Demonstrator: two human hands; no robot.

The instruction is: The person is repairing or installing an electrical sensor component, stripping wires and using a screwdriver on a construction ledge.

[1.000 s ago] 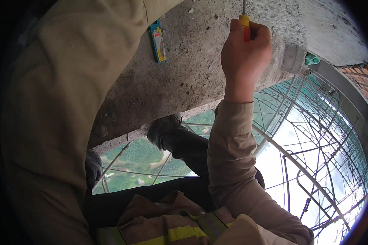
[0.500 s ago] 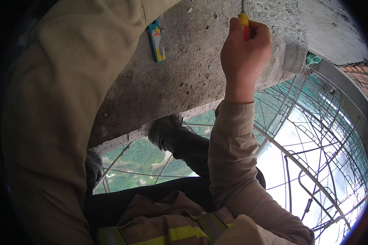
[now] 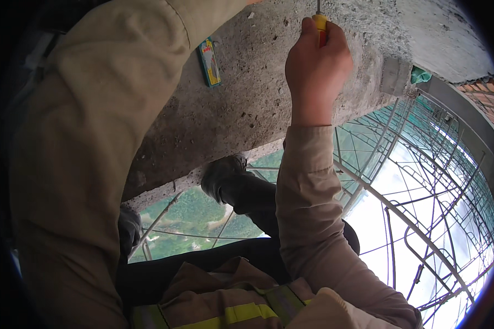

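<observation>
Single package in frame: small flat rectangular packet [image 3: 209,62] lying on rough grey concrete ledge [image 3: 247,104], upper centre-left of head view, just beside edge of tan sleeve [image 3: 93,137]; long side runs roughly up-down, slightly tilted; green border, blue face, patch of white, red and yellow near upper end; printed details too small to make out; no other packages, labels, signs or screens in view

small packet [image 3: 209,62], scaffold rails [image 3: 400,214], boot [image 3: 223,174]
</observation>
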